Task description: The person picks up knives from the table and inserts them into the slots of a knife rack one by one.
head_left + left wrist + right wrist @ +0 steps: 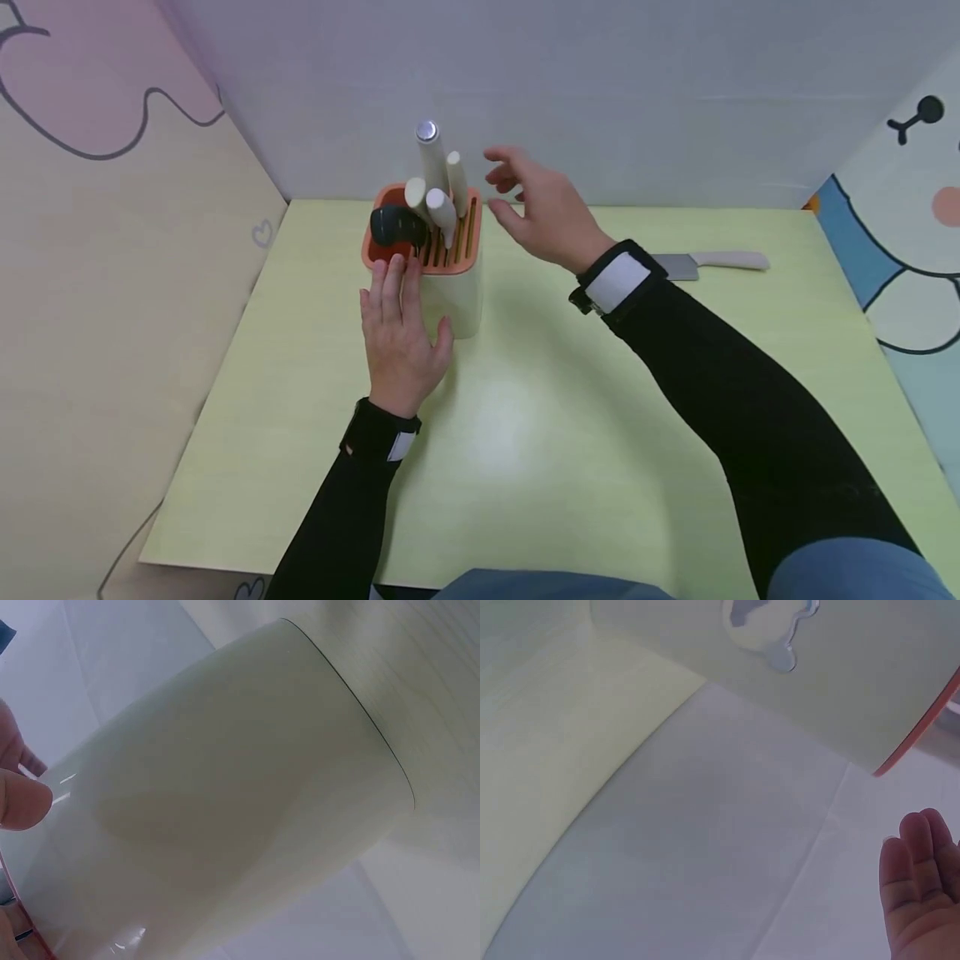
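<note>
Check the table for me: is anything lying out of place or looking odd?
One knife lies flat on the table, far right of the knife block, while the other handles stand in the block's slots. The left hand rests against the block; the right hand is open beside it. Nothing looks spilled or damaged.

The knife block (455, 292) has a smooth, glossy cream plastic body that catches faint highlights, topped by an orange plastic insert (459, 243) with slots. The handles (440, 205) standing in the block look like matt cream plastic; the tallest ends in a shiny metal cap (426, 130). Beside them sits a glossy black plastic handle (395, 225). The surface (525, 433) is pale yellow-green, smooth, with a soft sheen. Right of the block lies a knife (708, 263) with a dull grey metal blade. Both sleeves (750, 417) are black matt cloth.
</note>
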{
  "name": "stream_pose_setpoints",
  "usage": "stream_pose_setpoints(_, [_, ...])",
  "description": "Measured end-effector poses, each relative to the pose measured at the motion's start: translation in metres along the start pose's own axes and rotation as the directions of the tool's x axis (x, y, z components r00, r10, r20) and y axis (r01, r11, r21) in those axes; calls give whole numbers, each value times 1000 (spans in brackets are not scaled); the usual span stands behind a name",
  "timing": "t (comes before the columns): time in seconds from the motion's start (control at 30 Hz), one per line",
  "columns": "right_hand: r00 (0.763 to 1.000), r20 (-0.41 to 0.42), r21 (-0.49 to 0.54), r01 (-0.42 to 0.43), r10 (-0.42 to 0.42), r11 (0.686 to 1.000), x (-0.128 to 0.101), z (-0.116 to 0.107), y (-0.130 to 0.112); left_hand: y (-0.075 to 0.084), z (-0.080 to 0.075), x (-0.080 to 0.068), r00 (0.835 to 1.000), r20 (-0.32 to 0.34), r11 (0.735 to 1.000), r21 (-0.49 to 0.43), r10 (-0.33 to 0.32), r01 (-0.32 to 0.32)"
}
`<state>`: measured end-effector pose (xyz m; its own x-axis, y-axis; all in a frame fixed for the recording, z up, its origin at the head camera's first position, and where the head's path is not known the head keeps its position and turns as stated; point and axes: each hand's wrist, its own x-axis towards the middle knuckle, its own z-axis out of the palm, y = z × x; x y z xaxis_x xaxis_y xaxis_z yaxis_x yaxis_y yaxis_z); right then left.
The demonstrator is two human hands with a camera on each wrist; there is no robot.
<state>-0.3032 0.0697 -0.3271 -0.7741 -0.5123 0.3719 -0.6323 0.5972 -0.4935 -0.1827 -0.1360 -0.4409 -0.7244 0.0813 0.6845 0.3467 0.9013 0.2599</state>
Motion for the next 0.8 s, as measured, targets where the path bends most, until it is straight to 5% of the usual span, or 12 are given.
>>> stream_pose_setpoints(0.37, [971,-12,-27,-237,237,971,-57,-50,85,-1,0,1,1000,0,1000,-4,5,-5])
stream_pose_setpoints(0.8, [835,103,-129,-528,541,839,-131,-92,170,-9,0,2,1000,14,1000,18,5,-5])
